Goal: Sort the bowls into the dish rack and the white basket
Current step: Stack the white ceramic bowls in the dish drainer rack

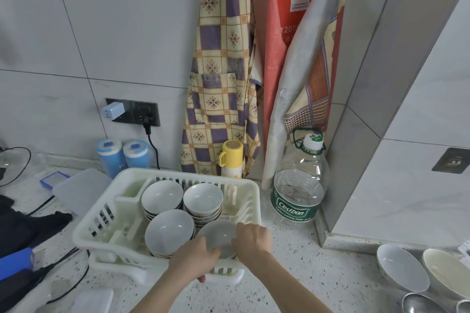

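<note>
Both hands at the near right corner of the white slotted plastic dish rack (106, 213): left hand (195, 256) and right hand (251, 237) curled on opposite rims of a small grey ceramic bowl (218, 235), apparently pinching it, though fingertips partly hidden. Bowl low over its own stack, beside three other stacks of white bowls (203, 197). Risk: uneven release, tilting it against the neighbouring rim, chipping or toppling. Tight room here, rack wall just beside. More loose white bowls (399, 268) well apart at right; large clear water bottle (301, 185) near rack.
</note>
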`<state>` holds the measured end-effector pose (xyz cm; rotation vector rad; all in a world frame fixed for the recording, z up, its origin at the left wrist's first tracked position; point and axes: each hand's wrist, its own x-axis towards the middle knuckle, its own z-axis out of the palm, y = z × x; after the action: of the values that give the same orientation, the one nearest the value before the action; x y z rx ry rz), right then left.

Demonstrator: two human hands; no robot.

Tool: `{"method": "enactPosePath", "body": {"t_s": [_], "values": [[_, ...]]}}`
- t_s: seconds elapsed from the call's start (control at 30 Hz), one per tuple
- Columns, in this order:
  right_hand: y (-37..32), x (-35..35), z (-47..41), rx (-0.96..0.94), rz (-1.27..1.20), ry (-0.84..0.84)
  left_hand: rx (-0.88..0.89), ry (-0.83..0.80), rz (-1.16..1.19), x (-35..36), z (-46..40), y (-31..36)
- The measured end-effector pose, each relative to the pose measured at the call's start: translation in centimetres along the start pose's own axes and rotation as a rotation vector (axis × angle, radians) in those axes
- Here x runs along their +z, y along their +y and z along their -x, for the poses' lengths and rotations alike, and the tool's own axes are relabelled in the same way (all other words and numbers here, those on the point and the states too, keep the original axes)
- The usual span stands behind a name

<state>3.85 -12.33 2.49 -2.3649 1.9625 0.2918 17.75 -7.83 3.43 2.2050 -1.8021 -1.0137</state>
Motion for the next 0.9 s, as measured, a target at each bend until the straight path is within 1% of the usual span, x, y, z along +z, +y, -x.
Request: {"method": "enactPosePath", "body": {"t_s": [0.1,0.2,0.3,0.37,0.5,0.67,0.9], "values": [[0.3,-0.1,0.0,-0.027,-0.044,-0.015,-0.012,0.0,0.019,0.2,0.1,-0.4],[1.3,-0.6,-0.2,-0.032,-0.151,-0.104,-0.006,0.014,0.004,0.2,0.1,-1.0],[1.9,-1.1,-0.5,-0.019,-0.228,-0.166,0.024,0.083,-0.057,0.3,0.1,-1.5],[1.7,-1.1,-0.5,-0.01,-0.197,-0.171,0.021,0.109,-0.046,0.4,0.0,-1.9],[1.4,-1.0,-0.5,-0.031,-0.133,-0.155,0.004,0.11,0.018,0.7,0.0,-2.7],[1.3,-1.0,-0.2,-0.084,-0.066,-0.143,-0.007,0.064,0.136,0.9,-0.2,-3.0],[1.0,-1.0,-0.1,-0.105,0.02,-0.153,-0.015,0.046,0.133,0.9,-0.5,-2.7]]}}
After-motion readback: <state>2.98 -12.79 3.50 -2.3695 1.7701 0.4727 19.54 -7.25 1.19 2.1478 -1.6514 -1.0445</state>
